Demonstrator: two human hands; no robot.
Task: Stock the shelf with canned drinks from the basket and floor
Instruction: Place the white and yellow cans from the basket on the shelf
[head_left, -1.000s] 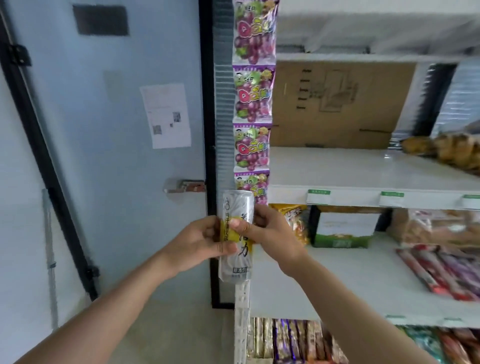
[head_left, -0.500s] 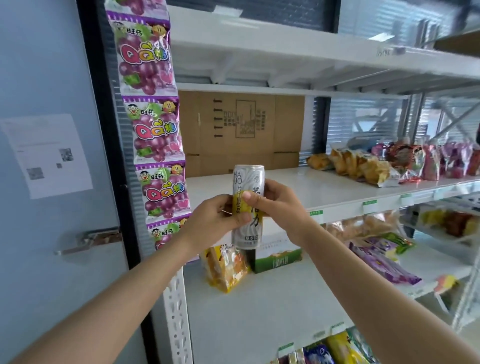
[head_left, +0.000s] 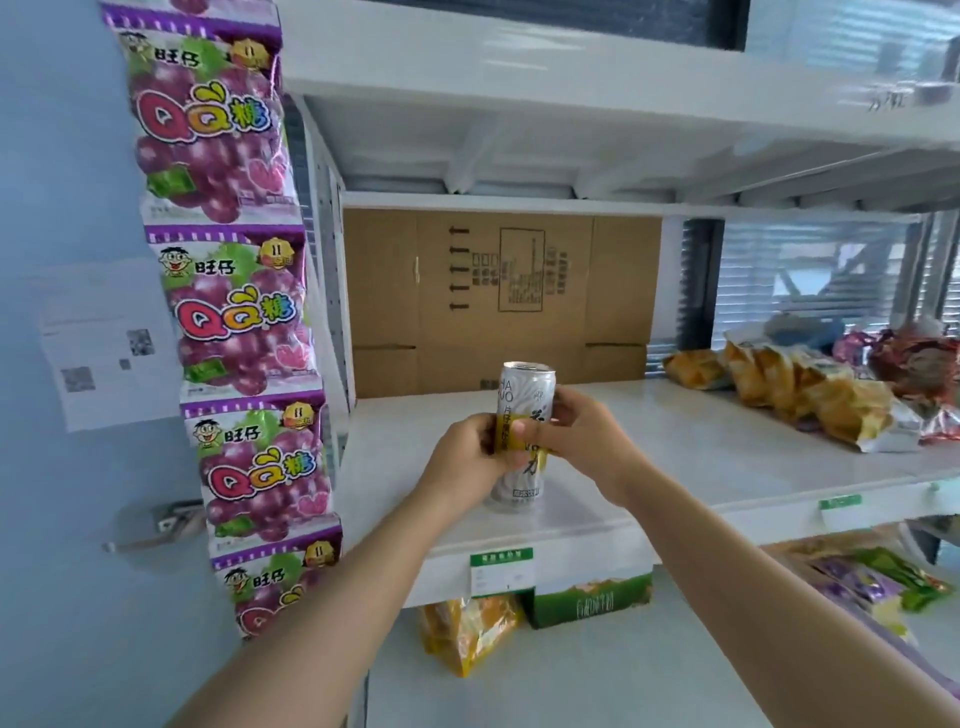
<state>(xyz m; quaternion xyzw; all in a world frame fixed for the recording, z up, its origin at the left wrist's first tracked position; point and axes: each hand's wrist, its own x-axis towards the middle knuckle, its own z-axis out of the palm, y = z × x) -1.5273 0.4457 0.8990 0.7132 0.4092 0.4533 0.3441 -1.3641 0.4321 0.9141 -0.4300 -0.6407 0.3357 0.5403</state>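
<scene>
A tall silver can with a yellow band and black lettering stands upright near the front left of the white shelf, its base at or just above the shelf surface. My left hand wraps the can's left side. My right hand grips it from the right, fingers across the label. No basket or floor shows in this view.
A strip of purple candy bags hangs down the shelf's left upright. Flattened cardboard lines the back. Yellow snack bags lie at the shelf's right. Below sit a green box and an orange bag.
Both hands carried the can up and forward from below shelf height onto the upper shelf's front left. My view swung right and closer to the shelves.
</scene>
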